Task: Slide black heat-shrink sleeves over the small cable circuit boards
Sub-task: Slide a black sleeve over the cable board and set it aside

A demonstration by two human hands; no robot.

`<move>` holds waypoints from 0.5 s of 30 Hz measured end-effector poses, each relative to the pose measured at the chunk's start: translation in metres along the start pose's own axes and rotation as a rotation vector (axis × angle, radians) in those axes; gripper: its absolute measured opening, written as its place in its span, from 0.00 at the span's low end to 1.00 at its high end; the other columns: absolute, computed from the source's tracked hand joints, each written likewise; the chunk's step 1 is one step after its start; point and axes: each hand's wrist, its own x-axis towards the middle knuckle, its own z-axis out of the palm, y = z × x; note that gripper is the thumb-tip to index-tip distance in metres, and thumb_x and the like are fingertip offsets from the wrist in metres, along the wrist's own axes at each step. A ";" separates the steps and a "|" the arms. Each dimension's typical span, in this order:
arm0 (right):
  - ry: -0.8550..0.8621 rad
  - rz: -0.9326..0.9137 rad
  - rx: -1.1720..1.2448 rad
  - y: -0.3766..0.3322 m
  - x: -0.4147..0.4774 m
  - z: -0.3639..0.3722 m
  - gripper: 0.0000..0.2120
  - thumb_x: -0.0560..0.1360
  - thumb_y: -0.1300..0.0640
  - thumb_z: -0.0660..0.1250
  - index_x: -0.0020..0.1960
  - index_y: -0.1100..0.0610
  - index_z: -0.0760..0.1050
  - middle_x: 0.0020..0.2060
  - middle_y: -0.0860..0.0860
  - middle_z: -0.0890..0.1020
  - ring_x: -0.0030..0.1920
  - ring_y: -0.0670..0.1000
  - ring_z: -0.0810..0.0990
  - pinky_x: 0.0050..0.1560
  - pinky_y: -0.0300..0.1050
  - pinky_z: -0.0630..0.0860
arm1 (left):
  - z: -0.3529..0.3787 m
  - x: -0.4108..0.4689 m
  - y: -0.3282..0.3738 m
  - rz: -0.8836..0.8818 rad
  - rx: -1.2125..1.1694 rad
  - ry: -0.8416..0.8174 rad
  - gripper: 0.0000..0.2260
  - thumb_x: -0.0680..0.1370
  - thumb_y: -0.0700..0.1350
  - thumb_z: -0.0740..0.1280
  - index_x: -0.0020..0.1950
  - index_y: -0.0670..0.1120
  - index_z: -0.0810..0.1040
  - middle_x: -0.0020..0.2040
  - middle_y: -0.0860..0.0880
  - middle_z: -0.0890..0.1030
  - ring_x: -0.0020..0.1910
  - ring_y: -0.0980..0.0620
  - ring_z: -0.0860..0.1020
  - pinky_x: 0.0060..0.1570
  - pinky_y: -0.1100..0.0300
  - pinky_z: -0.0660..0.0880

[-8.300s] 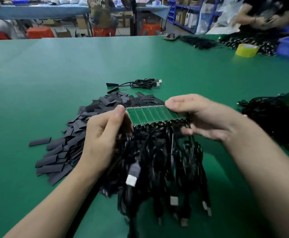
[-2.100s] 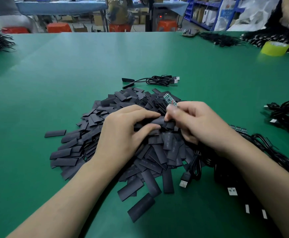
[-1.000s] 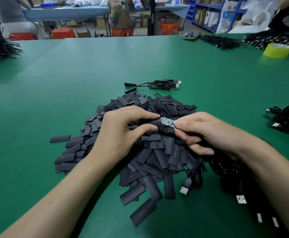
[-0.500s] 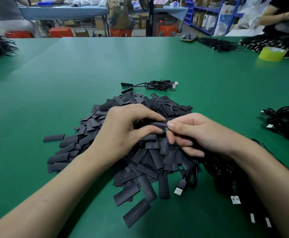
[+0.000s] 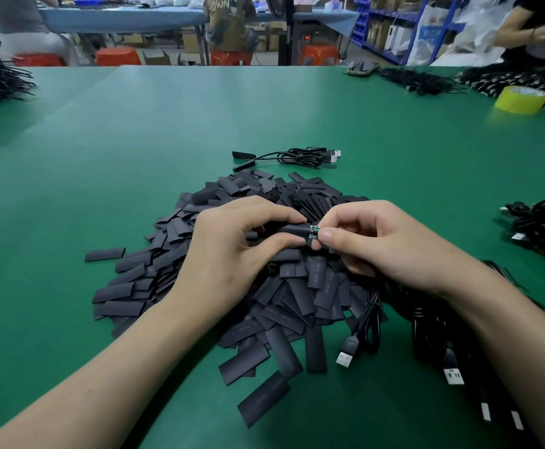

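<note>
head: board (image 5: 313, 231) exposed between sleeve (image 5: 292, 229), right hand (image 5: 394, 246)

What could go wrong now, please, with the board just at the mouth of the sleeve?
1. The left hand pinches the sleeve; if that flattens its mouth, the board could catch on the edge.
2. The right hand pinches the board by a small end only, so it might slip and drop into the pile below.
3. The cables lie tangled near the right wrist and may tug the board askew.
</note>
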 end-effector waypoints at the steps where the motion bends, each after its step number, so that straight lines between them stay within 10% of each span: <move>1: 0.004 0.002 -0.020 0.000 0.000 0.001 0.09 0.82 0.58 0.66 0.44 0.55 0.81 0.28 0.51 0.69 0.26 0.50 0.66 0.27 0.39 0.61 | 0.000 -0.001 0.000 0.004 0.002 0.003 0.07 0.74 0.43 0.78 0.51 0.48 0.87 0.47 0.57 0.84 0.49 0.59 0.82 0.49 0.66 0.77; 15: 0.058 0.002 -0.093 0.001 0.001 0.003 0.06 0.80 0.53 0.69 0.46 0.53 0.82 0.27 0.48 0.74 0.25 0.48 0.71 0.28 0.38 0.67 | 0.003 -0.003 -0.002 0.061 0.059 0.030 0.07 0.75 0.44 0.77 0.52 0.46 0.87 0.47 0.54 0.85 0.47 0.60 0.81 0.50 0.67 0.76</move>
